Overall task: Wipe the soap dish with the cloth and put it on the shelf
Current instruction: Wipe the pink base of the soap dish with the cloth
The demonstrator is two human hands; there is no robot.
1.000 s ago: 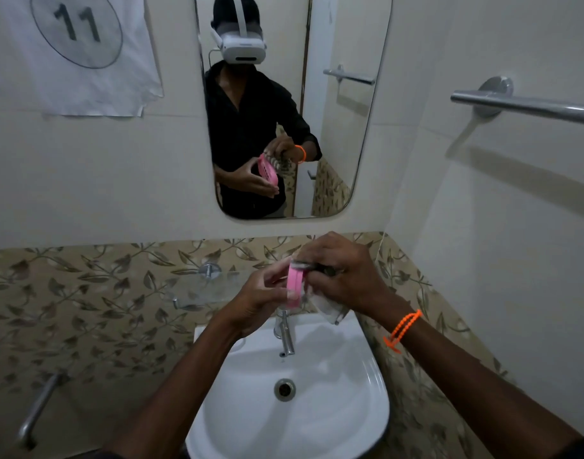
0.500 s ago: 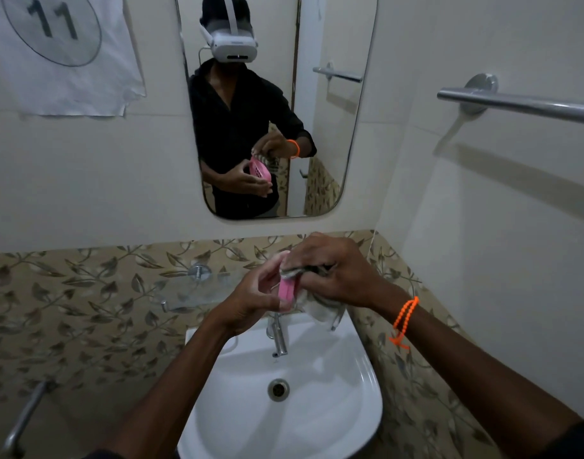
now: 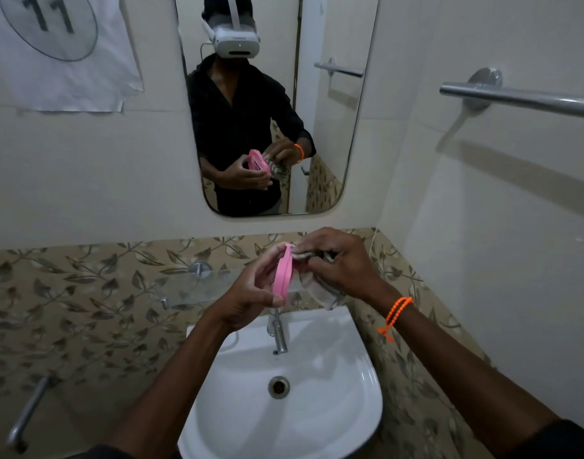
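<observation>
Cream tiled walls (image 3: 68,180) meet in a corner, with a band of beige tiles printed with grey leaves (image 3: 68,293) running along their lower part. A tall rounded mirror (image 3: 347,144) hangs on the far wall and reflects a person in a black shirt wearing a white headset, holding the same things in front of the chest. Below the mirror sits a white ceramic washbasin (image 3: 333,392) with a round metal drain (image 3: 278,387) and a chrome tap (image 3: 278,332) at its back edge. A white paper sheet with "11" in a grey circle (image 3: 52,51) is stuck to the wall at upper left. A long chrome towel rail (image 3: 522,101) is fixed to the right wall. A clear glass shelf (image 3: 198,286) on a metal mount juts from the leaf-printed tiles, left of the hands and just above the basin. A short metal handle (image 3: 29,409) shows at lower left.

Both forearms reach in over the basin. The left hand (image 3: 247,299) grips the pink plastic soap dish (image 3: 283,276), which stands on edge in the air above the tap, thumb curled against its lower end and fingers behind it. The right hand (image 3: 340,260) has its fingers curled round a bunched grey-white cloth (image 3: 320,289) and presses it against the right face of the dish; a loose corner of the cloth hangs below. An orange beaded bracelet (image 3: 396,313) circles the right wrist.
</observation>
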